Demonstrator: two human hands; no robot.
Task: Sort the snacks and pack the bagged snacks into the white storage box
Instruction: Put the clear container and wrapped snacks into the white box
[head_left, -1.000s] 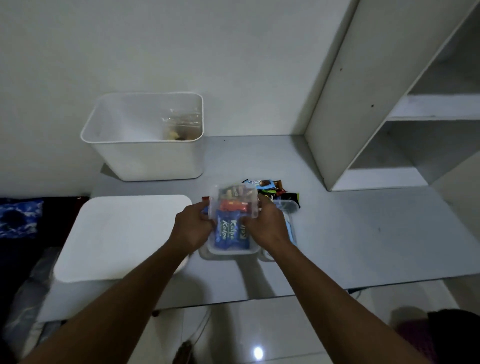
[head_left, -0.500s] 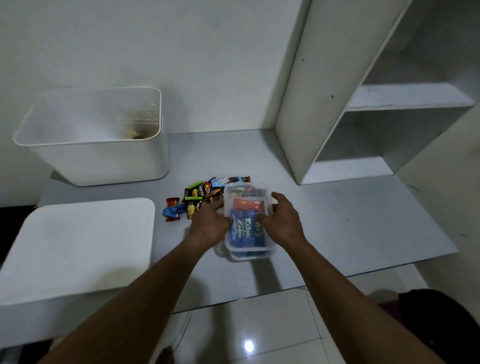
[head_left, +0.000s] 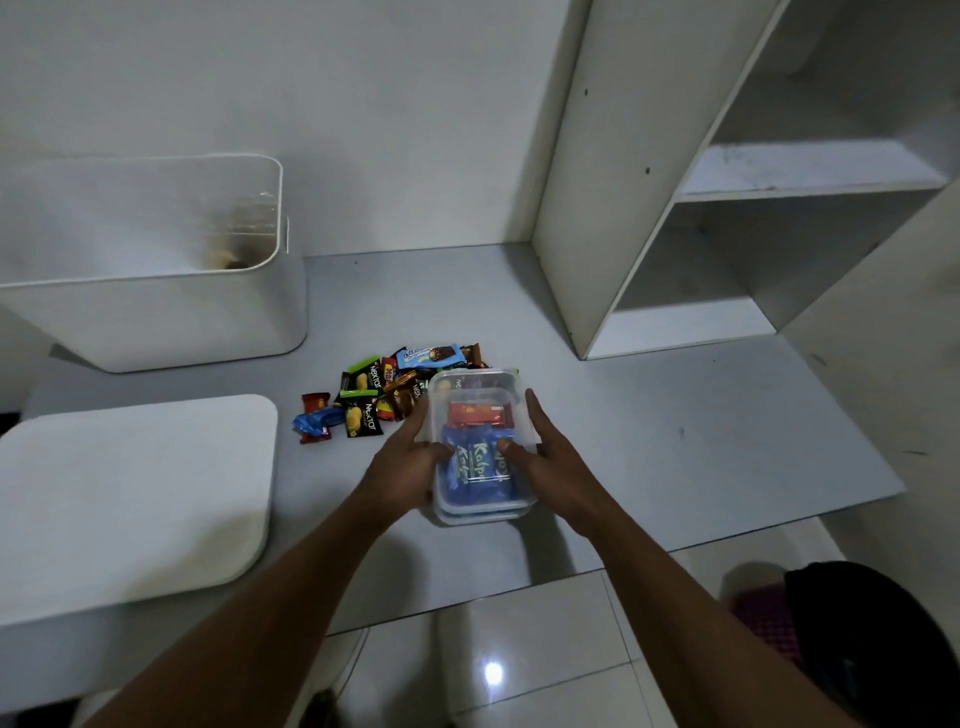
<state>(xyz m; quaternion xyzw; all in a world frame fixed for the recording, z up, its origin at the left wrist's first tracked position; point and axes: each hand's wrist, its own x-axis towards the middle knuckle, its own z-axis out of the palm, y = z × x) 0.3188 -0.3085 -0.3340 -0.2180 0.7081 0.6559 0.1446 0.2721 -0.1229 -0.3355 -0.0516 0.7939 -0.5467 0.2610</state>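
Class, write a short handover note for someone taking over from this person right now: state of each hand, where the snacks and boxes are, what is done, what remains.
Left hand and right hand: both grip the sides of the clear lidded container, thumbs on its lid.
Container: on the grey table, holding blue and red bars.
Loose snack pile: on the table just behind and left of the container.
White storage box: open, far left; something lies at its bottom, unclear what. Its white lid lies in front.
Done: some bars sorted into the container.
Left: sort the pile, pack bagged snacks into the box.
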